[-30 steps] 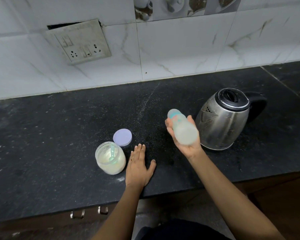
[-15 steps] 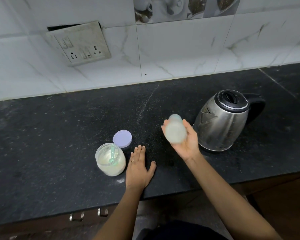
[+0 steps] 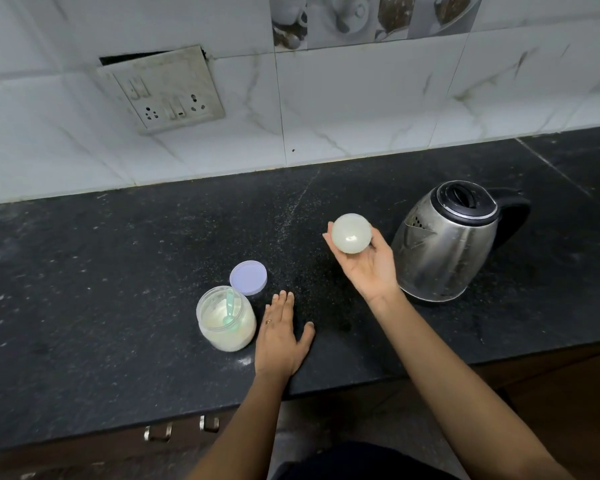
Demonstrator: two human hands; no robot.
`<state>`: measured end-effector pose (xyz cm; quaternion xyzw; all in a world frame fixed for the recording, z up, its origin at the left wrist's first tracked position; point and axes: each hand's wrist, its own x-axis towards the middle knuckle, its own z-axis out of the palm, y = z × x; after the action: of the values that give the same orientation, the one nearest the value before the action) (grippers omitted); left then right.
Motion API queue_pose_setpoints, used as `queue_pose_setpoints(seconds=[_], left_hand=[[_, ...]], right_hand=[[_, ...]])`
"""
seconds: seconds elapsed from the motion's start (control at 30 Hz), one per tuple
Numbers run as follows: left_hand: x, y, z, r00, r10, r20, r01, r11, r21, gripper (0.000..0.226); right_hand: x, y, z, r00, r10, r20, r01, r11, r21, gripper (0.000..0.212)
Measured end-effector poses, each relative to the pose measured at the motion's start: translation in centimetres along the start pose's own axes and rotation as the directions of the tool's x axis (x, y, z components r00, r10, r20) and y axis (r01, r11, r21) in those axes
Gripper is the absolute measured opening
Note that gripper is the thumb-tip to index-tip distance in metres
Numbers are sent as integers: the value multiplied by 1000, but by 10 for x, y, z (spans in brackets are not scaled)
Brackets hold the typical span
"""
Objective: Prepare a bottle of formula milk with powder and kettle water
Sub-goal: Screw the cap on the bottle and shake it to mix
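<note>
Black speckled stone table (image 3: 118, 271) below white marble tiles. Right hand (image 3: 368, 268) raised above it, palm up, fingers (image 3: 381, 247) curled round the milky bottle (image 3: 351, 233), base turned toward the camera, just left of the steel kettle (image 3: 444, 244). Left hand (image 3: 281, 337) flat on the table, fingers together, thumb spread, holding nothing, a ring on one finger. Just beside it, open powder jar (image 3: 226, 320) with a green scoop (image 3: 230, 308) inside; lilac lid (image 3: 248, 277) lying behind the jar, close to it. Switch plate (image 3: 163, 91) hanging askew on the wall.
</note>
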<state>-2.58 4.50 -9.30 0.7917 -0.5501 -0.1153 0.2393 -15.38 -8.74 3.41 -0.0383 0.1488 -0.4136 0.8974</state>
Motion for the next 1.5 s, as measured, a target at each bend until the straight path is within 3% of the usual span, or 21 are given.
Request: queue_pose_setpoints(seconds=[0.1, 0.13, 0.23, 0.37, 0.53, 0.67, 0.77, 0.83, 0.87, 0.9, 0.97, 1.0, 1.07, 1.1, 1.2, 1.27, 1.33, 1.37, 1.43, 1.5], left_hand=[[0, 1, 0, 1000, 2, 8, -2, 1000, -10, 70], [-1, 1, -1, 1000, 4, 4, -4, 1000, -13, 70], [-1, 1, -1, 1000, 1, -6, -1, 1000, -12, 69], [-1, 2, -2, 1000, 4, -10, -4, 1000, -17, 69], [-1, 2, -1, 1000, -6, -11, 6, 1000, -16, 69], [-1, 2, -1, 1000, -1, -13, 1, 1000, -17, 69], [-1, 2, -2, 1000, -5, -16, 5, 1000, -12, 69], [-1, 2, -2, 1000, -1, -14, 1, 1000, -8, 69], [-2, 2, -2, 1000, 2, -13, -2, 1000, -8, 69], [-2, 2, -2, 1000, 4, -13, -4, 1000, -8, 69], [-1, 2, -1, 1000, 4, -14, -4, 1000, -6, 69], [-1, 1, -1, 1000, 3, -13, -3, 1000, -4, 69], [-1, 1, -1, 1000, 3, -12, -3, 1000, 0, 69], [-1, 1, -1, 1000, 0, -9, 0, 1000, -2, 69], [-1, 1, -1, 1000, 0, -10, 0, 1000, -11, 69], [0, 1, -1, 1000, -2, -14, 2, 1000, -9, 69], [0, 2, -1, 1000, -4, -11, 4, 1000, -4, 69], [-1, 2, -1, 1000, -3, -8, 3, 1000, -4, 69], [-1, 2, -2, 1000, -1, -10, 1, 1000, -9, 69], [-1, 2, -2, 1000, -2, -9, 2, 1000, -15, 69]], right_hand=[[0, 7, 2, 993, 49, -107, -41, 996, 74, 102], [-3, 11, 6, 988, 63, -141, -49, 994, 97, 100], [2, 15, 20, 978, 70, -196, -18, 967, 254, 70], [4, 13, 28, 955, 127, -269, -72, 976, 206, 71], [2, 11, 32, 954, 139, -265, -95, 980, 172, 59], [1, 8, 33, 949, 79, -305, -85, 996, -8, 44], [5, 9, 27, 944, 51, -325, -57, 998, -8, 43], [8, 9, 6, 959, 123, -254, -119, 992, 34, 58], [6, 10, -2, 965, 213, -150, -210, 977, 32, 71], [3, 10, -7, 957, 285, -49, -287, 957, -34, 79], [-3, 14, -8, 952, 294, 80, -268, 933, -239, 81], [-1, 16, -7, 965, 249, 84, -221, 943, -249, 78], [2, 16, -14, 997, 75, -17, -77, 987, -143, 65], [4, 15, -21, 998, 62, -7, -62, 996, -61, 63], [-2, 13, -19, 982, 156, 110, -144, 983, -110, 70], [-1, 11, -9, 988, 113, 102, -99, 987, -129, 73], [1, 9, -7, 1000, 14, -11, -14, 1000, -15, 71], [2, 9, -11, 999, 36, 9, -36, 999, 32, 72], [2, 11, -9, 984, 165, 70, -161, 985, -54, 74], [-1, 14, -5, 977, 181, 117, -164, 976, -141, 69]])
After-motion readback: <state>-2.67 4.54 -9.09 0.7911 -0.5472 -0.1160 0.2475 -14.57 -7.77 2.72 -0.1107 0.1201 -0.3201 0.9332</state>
